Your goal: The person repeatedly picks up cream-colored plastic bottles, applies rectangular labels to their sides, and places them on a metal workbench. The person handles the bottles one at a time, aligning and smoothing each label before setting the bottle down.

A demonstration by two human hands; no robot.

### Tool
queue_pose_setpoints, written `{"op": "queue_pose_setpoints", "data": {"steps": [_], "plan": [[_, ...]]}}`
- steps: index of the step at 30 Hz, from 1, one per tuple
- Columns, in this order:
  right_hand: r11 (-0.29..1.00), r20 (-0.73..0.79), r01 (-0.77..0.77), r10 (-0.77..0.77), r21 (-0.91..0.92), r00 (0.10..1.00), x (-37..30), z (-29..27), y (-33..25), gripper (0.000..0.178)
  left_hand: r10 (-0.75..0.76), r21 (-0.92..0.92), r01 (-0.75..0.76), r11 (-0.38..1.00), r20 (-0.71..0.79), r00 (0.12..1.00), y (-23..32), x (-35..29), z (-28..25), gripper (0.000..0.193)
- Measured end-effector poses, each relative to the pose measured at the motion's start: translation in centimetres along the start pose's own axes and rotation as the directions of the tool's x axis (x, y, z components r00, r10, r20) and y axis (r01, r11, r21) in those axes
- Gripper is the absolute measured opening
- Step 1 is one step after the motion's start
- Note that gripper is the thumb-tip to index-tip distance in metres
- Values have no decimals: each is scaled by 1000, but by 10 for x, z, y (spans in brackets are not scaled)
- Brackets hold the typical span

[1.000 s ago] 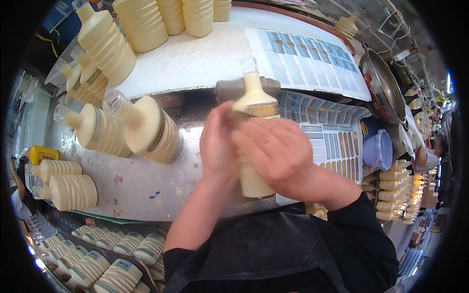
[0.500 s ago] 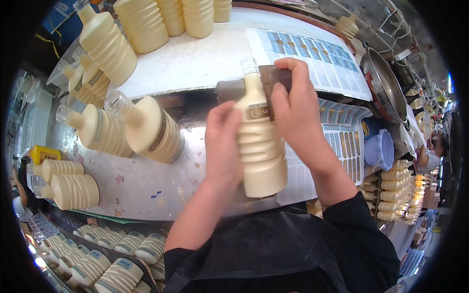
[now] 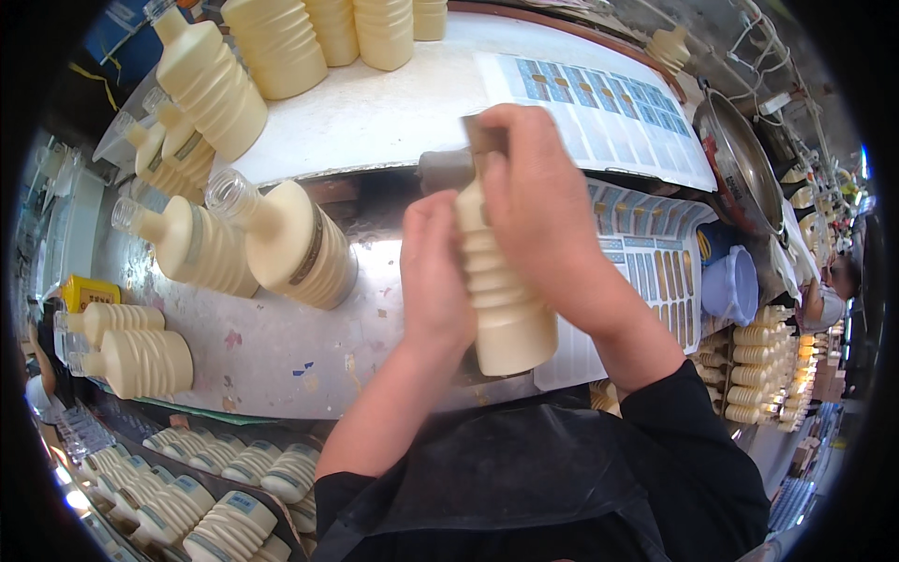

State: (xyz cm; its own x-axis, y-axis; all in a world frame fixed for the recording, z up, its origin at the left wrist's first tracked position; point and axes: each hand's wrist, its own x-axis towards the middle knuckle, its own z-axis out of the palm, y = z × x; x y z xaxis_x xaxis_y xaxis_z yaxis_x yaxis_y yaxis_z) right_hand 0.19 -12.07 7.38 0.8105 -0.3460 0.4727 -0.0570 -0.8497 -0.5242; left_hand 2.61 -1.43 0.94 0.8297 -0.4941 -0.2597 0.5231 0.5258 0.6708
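Note:
A cream-coloured ribbed bottle (image 3: 510, 330) lies tilted in front of me, its base toward me. My left hand (image 3: 435, 272) is closed along its left side. My right hand (image 3: 541, 192) is shut on a flat brown pad (image 3: 481, 140), held over the bottle's neck and shoulder. That hand hides the neck and the brown label seen there a moment ago. A grey rounded block (image 3: 444, 171) sits just beyond my left fingers, by the neck. To the left are two more cream bottles, the nearer one (image 3: 298, 245) with a brown label band.
Label sheets lie on the white upper board (image 3: 375, 117) and on the metal bench (image 3: 267, 361). More cream bottles stand at the back left, and labelled ones fill a rack (image 3: 234, 487) below left. A metal pan (image 3: 740, 159) and lilac bucket (image 3: 729, 284) are at right.
My right hand has swung the brown pad left and up across the bottle's neck, covering the label. The bottle has turned slightly; my left hand stays on it.

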Motion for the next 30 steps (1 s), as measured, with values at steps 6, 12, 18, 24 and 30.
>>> {"op": "queue_pose_setpoints", "data": {"steps": [6,12,18,24,30], "plan": [[999,32,40,-41,16,999,-3,6,13,23,61,192,-67,979,39,997,-4,2,-9,36],[991,-81,20,-10,134,997,-19,-11,70,31,117,551,-166,818,124,985,-3,9,-11,37],[959,-97,52,-25,280,995,-4,-14,46,29,137,585,-206,785,160,978,3,6,-9,43],[971,-52,3,9,238,999,-9,-3,48,29,68,795,-107,597,83,994,7,8,1,54],[956,-136,-20,62,292,989,-28,0,97,34,54,668,-112,735,106,993,4,10,-3,48]]}}
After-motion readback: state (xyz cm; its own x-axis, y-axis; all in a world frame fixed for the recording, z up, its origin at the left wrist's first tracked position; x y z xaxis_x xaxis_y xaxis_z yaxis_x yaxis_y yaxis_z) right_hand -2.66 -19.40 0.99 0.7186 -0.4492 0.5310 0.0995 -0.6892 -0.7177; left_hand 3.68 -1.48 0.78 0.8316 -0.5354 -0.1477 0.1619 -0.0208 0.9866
